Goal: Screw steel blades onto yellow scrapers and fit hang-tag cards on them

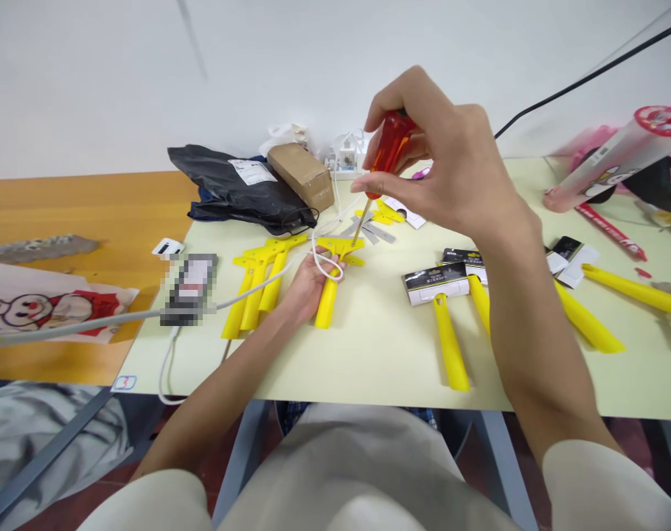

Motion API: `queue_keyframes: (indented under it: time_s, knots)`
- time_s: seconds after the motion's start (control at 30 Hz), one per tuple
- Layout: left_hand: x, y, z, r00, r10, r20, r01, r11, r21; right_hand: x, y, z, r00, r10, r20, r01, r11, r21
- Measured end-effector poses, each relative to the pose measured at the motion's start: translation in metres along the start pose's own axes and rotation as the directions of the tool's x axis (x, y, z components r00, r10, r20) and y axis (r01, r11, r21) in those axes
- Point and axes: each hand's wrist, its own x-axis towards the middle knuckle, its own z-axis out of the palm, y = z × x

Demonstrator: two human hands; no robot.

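Note:
My right hand [454, 158] is closed around the red handle of a screwdriver [389, 151]. The screwdriver slants downward, its tip at the head of a yellow scraper [327, 295]. Around that scraper, just below its head, my left hand [307, 289] is closed; part of its grip is hidden by the scraper and a looped white cable [335, 274]. Several more yellow scrapers [254, 299] lie together left of my left hand. Flat grey blades [377, 230] and small yellow plastic parts [388, 212] rest just behind the held scraper.
Scrapers with black-and-white card sleeves [436, 282] lie at right. A black plastic parcel [241, 188], a cardboard box [302, 173] and a white power strip [347, 158] stand near the wall. A cabled, blurred-out device [190, 289] lies left; a tall cup [606, 166] leans far right.

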Motion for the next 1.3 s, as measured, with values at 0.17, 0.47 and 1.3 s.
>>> queue_keyframes:
  time_s: [0.17,0.47,1.3]
  knots:
    - [0.001,-0.001,-0.001,1.000,-0.006,-0.010,0.006,1.000,-0.003,-0.004,-0.003,-0.003,0.996,-0.012,0.083,0.008,0.999,0.049]
    - [0.000,0.000,0.000,1.000,-0.005,-0.004,0.005,1.000,-0.009,-0.003,-0.002,0.000,0.999,-0.001,0.038,0.002,1.000,-0.022]
    - [0.001,0.001,-0.001,0.999,-0.002,-0.044,0.001,1.000,-0.021,0.004,0.017,0.011,0.968,-0.248,0.037,0.248,0.969,0.003]
